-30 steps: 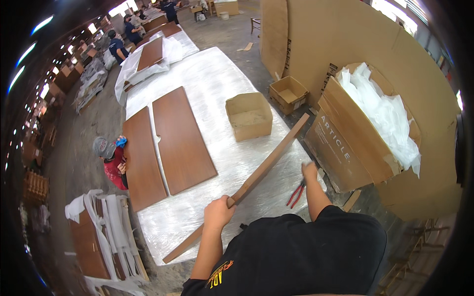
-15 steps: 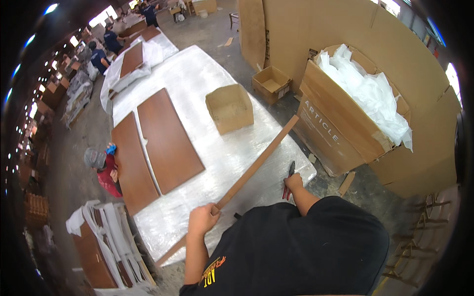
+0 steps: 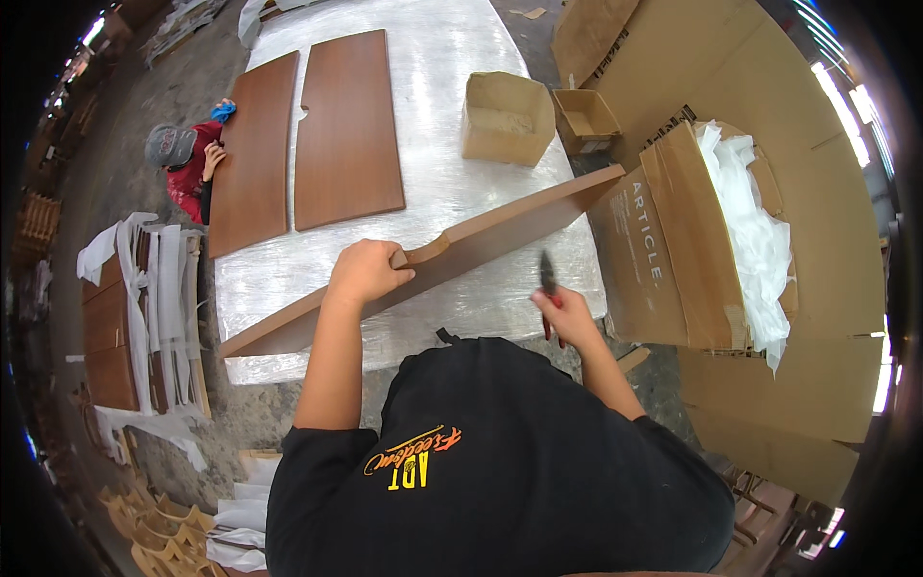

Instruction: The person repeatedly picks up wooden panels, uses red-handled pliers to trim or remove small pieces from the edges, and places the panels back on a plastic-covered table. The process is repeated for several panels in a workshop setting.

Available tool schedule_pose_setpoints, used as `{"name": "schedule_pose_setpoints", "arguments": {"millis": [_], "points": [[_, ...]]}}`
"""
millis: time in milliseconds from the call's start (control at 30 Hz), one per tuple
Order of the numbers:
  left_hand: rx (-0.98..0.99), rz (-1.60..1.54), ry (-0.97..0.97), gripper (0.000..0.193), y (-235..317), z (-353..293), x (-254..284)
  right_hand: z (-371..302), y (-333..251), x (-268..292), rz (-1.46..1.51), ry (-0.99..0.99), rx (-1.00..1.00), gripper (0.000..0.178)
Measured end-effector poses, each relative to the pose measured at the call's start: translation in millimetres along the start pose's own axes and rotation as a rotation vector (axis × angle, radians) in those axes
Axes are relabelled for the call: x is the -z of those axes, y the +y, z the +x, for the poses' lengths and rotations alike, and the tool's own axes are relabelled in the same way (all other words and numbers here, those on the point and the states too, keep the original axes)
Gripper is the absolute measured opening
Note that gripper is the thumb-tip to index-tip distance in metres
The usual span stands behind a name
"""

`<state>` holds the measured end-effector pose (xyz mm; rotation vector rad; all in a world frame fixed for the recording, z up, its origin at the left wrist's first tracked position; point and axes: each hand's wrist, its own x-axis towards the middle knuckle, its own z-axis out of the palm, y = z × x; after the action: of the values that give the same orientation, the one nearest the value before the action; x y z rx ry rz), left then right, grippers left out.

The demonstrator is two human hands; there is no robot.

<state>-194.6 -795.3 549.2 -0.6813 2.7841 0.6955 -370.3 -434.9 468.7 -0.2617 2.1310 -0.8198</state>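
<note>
A long wooden panel (image 3: 481, 255) stands on its edge, tilted, across the near part of the plastic-wrapped table (image 3: 437, 115). My left hand (image 3: 370, 272) is closed over its upper edge, beside a curved notch. Over the table's near right part, my right hand (image 3: 569, 315) holds pliers (image 3: 549, 279) with red handles and dark jaws pointing away from me. The pliers are apart from the panel. Two brown wooden panels, one on the left (image 3: 255, 144) and one on the right (image 3: 348, 135), lie flat side by side farther off.
An open cardboard box (image 3: 505, 120) stands on the table, a smaller one (image 3: 588, 115) just beyond its right edge. At right, a large carton (image 3: 673, 288) holds white foam wrap (image 3: 745, 221). A person in red (image 3: 197, 168) touches the left flat panel. Wrapped panels (image 3: 144, 327) are stacked at left.
The held panel has tipped so that its near face and notch show. My left hand has stayed on its upper edge. My right hand still has the pliers, and the view has shifted.
</note>
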Motion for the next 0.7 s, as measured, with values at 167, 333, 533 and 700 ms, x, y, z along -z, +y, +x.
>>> {"name": "schedule_pose_setpoints", "arguments": {"millis": [167, 333, 533, 700], "points": [[-0.010, -0.039, 0.026, 0.036, -8.0, 4.8, -2.2, 5.2, -61.1, -55.8, -0.580, 0.201, 0.777, 0.028], [-0.026, -0.011, 0.036, 0.040, -11.2, 5.9, -3.6, 20.4, -80.1, -91.8, -0.678, 0.334, 0.836, 0.021], [-0.031, -0.048, 0.054, 0.039, -13.2, 4.2, -5.0, 25.6, -97.3, -105.3, -0.721, 0.282, 0.767, 0.017], [-0.052, -0.036, 0.069, 0.037, -14.8, 3.9, -7.1, 21.7, -105.3, -106.7, -0.700, 0.327, 0.750, 0.023]]}}
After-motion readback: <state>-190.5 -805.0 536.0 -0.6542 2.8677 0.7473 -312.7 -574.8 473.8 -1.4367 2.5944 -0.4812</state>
